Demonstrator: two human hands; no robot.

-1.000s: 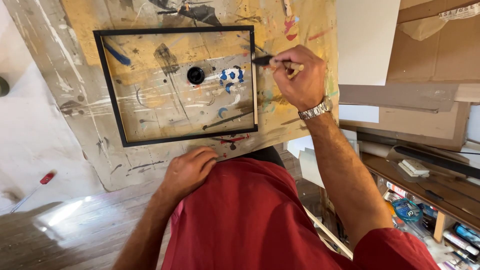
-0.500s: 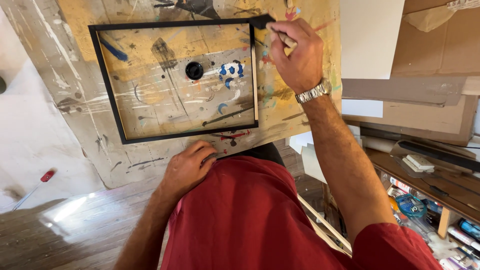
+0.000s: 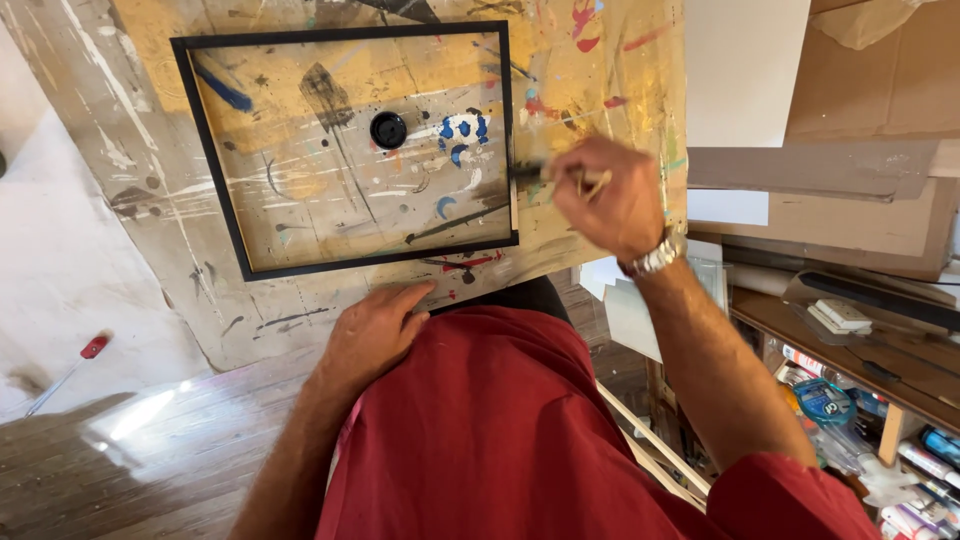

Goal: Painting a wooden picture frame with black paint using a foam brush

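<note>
My right hand [image 3: 612, 196] grips a paintbrush [image 3: 540, 173] whose dark bristles touch the right side of a black rectangular frame [image 3: 345, 262]. The frame lies on a paint-stained board [image 3: 600, 80]. Inside the frame sit a small black round cap [image 3: 388, 129] and a patch of blue and white paint [image 3: 462, 130]. My left hand [image 3: 372, 330] rests palm down on the board's near edge, just below the frame, holding nothing. A metal watch [image 3: 655, 259] is on my right wrist. A red garment [image 3: 490, 430] covers my lap.
A white panel [image 3: 745, 70] and brown cardboard sheets [image 3: 870, 100] stand to the right. A shelf [image 3: 860, 350] at lower right holds paint tubes and small containers. A red-handled tool [image 3: 90, 348] lies on the white sheet at left, above the wooden floor [image 3: 120, 470].
My right hand has come down along the frame's right side with the brush, from the top corner to about mid-height. My left hand has stayed on the board's edge.
</note>
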